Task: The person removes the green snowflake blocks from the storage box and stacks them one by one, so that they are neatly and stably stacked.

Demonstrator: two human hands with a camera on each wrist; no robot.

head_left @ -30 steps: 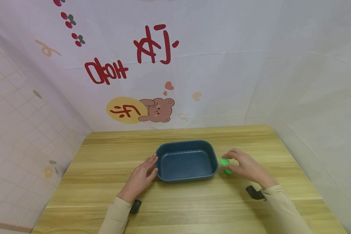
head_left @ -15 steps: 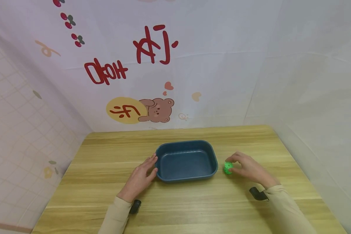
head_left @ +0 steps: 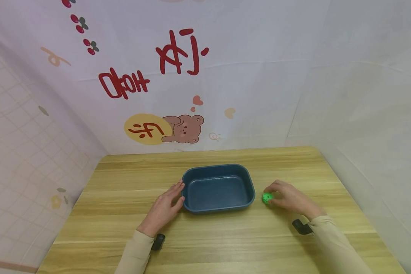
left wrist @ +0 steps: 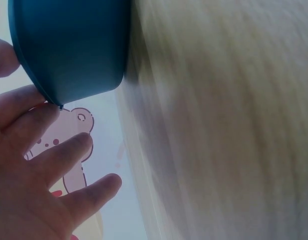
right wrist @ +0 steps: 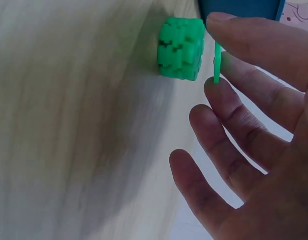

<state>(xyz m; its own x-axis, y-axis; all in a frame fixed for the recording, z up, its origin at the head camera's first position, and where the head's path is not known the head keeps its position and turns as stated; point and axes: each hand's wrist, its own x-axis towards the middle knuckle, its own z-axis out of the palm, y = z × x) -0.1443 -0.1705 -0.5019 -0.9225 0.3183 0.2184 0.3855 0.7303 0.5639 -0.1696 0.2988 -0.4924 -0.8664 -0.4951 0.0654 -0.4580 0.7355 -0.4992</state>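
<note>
My right hand (head_left: 292, 199) pinches a thin green disc (right wrist: 217, 62) on edge between thumb and fingertip in the right wrist view. Just beyond it, a stack of green toothed discs (right wrist: 181, 49) sits on the table, a narrow gap away in that view. From the head view the green pieces (head_left: 267, 198) overlap under the right fingertips. My left hand (head_left: 163, 209) rests its loosely straight fingers at the left rim of a dark blue rectangular tray (head_left: 219, 208). The left wrist view shows fingertips (left wrist: 49, 112) at the corner of the tray's rim.
The wooden table (head_left: 219, 243) runs up to a white printed cloth (head_left: 260, 76) at the back, with more cloth on both sides. Black wrist-camera mounts (head_left: 302, 227) hang below both sleeves. The tray stands just left of the green discs.
The green disc in my right hand has moved slightly right and down, from beside the tray to over the other green pieces. My left hand and the tray have stayed put.
</note>
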